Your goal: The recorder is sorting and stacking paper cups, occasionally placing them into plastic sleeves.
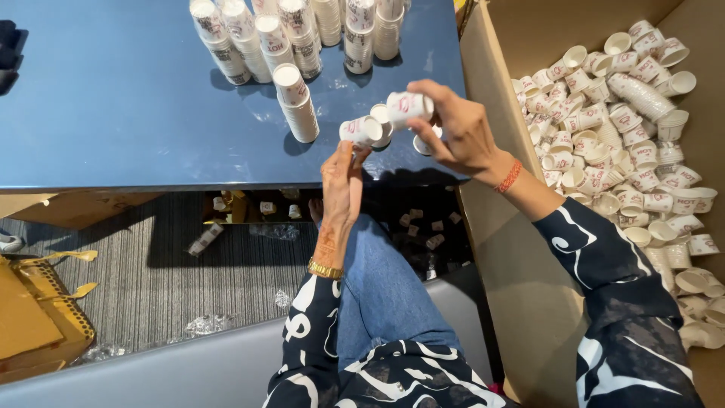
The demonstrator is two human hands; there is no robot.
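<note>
Head view records both hands above the blue surface [113, 113] edge: left hand [341, 181] grip clamped on a short stack of paper cups [365, 130] lying sideways, right hand [461, 132] grip clamped on a single paper cup [408, 106], just beside and up-right of the stack, axes roughly aligned.

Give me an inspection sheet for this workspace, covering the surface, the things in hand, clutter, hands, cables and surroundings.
Surface: blue table, glossy, bare at left.
Job's things: small paper cups held on their sides; stacks of cups upright on the table.
Clutter: loose cups heaped in a cardboard box at right; scraps on the floor.
Hands: left hand grips one cup; right hand grips another cup.
Cables: nothing seen.
Surroundings: striped carpet, flat cardboard at left.
</note>
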